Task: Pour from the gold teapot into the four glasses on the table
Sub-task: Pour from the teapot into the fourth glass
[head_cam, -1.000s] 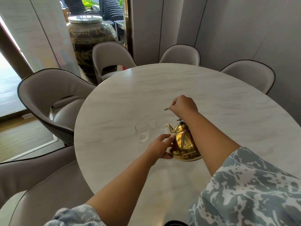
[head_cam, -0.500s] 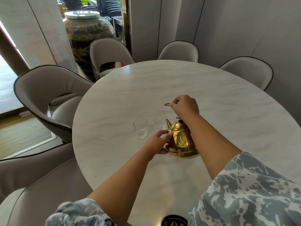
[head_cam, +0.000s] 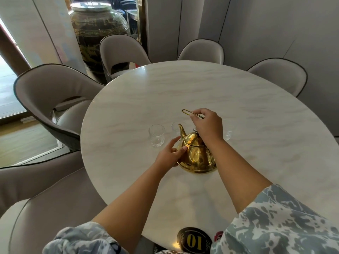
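The gold teapot [head_cam: 197, 156] stands on the round white marble table [head_cam: 256, 110], spout pointing away to the left. My right hand [head_cam: 206, 123] grips its thin wire handle above the lid. My left hand [head_cam: 169, 154] rests with its fingers against the pot's left side. A clear glass [head_cam: 156, 135] stands left of the spout. A second glass [head_cam: 175, 127] sits just behind the spout, partly hidden. A third glass [head_cam: 228, 133] shows to the right of my right wrist. Any other glass is hidden behind my right hand.
Grey padded chairs ring the table: one at the left [head_cam: 51, 99], others at the far side [head_cam: 201, 51] and right [head_cam: 280, 76]. A large dark jar [head_cam: 99, 33] stands behind the far-left chair. A black round "10" badge [head_cam: 194, 240] lies at the table's near edge.
The view has tilted down and nearer. My right hand has raised the wire handle a little, and a glass to its right has come into sight. The teapot stays on the table.
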A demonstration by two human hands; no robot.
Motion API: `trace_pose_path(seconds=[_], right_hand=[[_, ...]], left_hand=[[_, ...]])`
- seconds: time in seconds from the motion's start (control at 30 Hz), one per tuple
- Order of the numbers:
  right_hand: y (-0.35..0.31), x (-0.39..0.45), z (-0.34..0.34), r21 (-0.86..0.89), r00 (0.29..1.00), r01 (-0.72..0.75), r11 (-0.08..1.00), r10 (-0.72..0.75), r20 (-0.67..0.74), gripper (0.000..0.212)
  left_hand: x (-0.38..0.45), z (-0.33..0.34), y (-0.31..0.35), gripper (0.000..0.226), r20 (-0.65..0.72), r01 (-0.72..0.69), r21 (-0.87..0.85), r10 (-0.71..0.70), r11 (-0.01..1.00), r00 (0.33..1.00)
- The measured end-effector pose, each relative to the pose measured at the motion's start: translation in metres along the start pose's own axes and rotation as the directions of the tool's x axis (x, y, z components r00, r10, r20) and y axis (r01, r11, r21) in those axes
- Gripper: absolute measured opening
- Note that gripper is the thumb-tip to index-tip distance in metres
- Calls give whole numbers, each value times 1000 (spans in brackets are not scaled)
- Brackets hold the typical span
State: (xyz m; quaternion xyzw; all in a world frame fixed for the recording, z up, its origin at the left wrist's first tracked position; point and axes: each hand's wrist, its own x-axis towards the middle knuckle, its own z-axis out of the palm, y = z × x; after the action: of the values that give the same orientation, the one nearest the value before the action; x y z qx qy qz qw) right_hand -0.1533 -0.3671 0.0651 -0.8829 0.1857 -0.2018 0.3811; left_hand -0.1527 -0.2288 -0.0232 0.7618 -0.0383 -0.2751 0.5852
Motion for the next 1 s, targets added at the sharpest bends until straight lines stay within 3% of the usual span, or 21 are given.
trace_pose_path(seconds=[0.17, 0.47, 1.0], right_hand=[[-15, -3, 9, 19, 998, 44, 999, -45, 50, 25], [-48, 9, 37, -47, 974, 105, 993, -93, 205, 25], [-73, 30, 62, -270, 951, 65, 961, 22, 308, 23]], left_hand=[[-12, -15, -7, 39, -28, -8, -14, 8, 1000, 1000], [-15, -44, -15, 42, -77, 15, -90, -22, 996, 997], [-18, -59, -10, 48, 13, 64, -111, -63, 992, 998]])
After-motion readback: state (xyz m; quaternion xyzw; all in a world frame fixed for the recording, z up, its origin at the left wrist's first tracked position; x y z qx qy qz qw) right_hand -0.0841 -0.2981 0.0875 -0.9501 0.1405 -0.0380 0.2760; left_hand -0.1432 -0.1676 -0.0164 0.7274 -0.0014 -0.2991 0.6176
